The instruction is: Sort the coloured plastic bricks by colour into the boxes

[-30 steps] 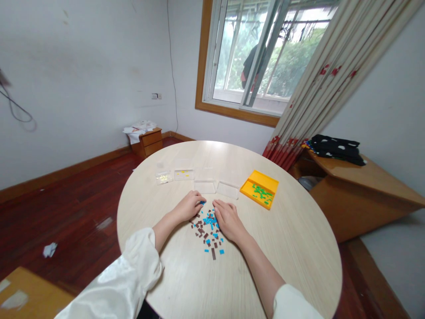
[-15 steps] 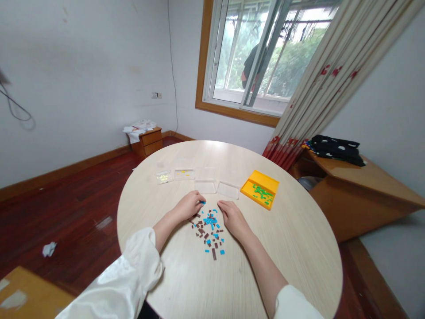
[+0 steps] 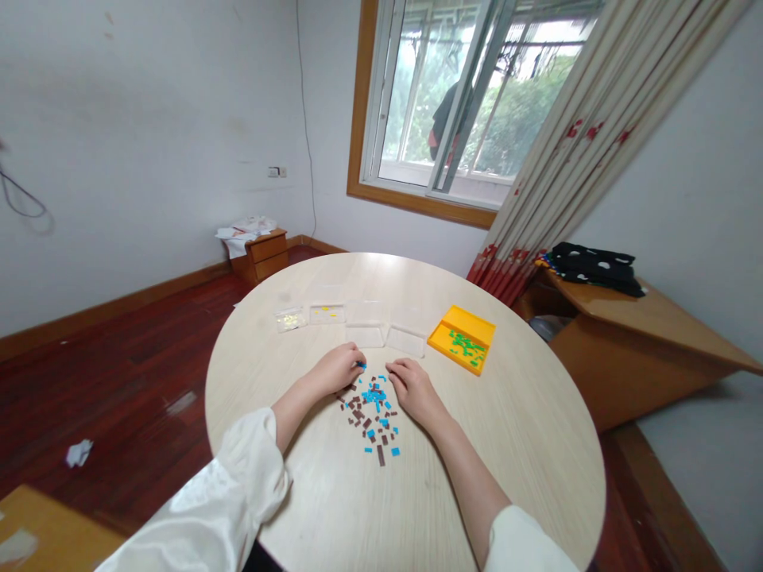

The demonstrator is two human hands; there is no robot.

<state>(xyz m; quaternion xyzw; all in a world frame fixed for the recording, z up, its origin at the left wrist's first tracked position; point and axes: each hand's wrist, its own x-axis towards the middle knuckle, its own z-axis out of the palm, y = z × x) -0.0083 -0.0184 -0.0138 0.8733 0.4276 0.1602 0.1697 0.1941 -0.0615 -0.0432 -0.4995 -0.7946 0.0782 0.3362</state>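
Note:
A scatter of small blue and brown pieces (image 3: pixel 373 409) lies on the round pale wooden table (image 3: pixel 524 445). My left hand (image 3: pixel 338 369) rests at the pile's upper left, fingers curled, with a blue piece at its fingertips. On the pile's upper right, my right hand (image 3: pixel 412 386) lies knuckles up with its fingers bent toward the pieces. Whether it holds anything is hidden. Just beyond both hands stand two clear plastic trays (image 3: pixel 386 337).
A yellow tray (image 3: pixel 448 324) with green pieces sits right of the clear trays. Two more clear trays (image 3: pixel 308 315) holding yellowish pieces stand at the far left. A wooden bench (image 3: pixel 637 334) with dark cloth, a curtain and a window lie beyond.
My right hand has slid off the blue pieces to the pile's upper right and curled its fingers. The left hand has stayed in place. The view has shifted slightly.

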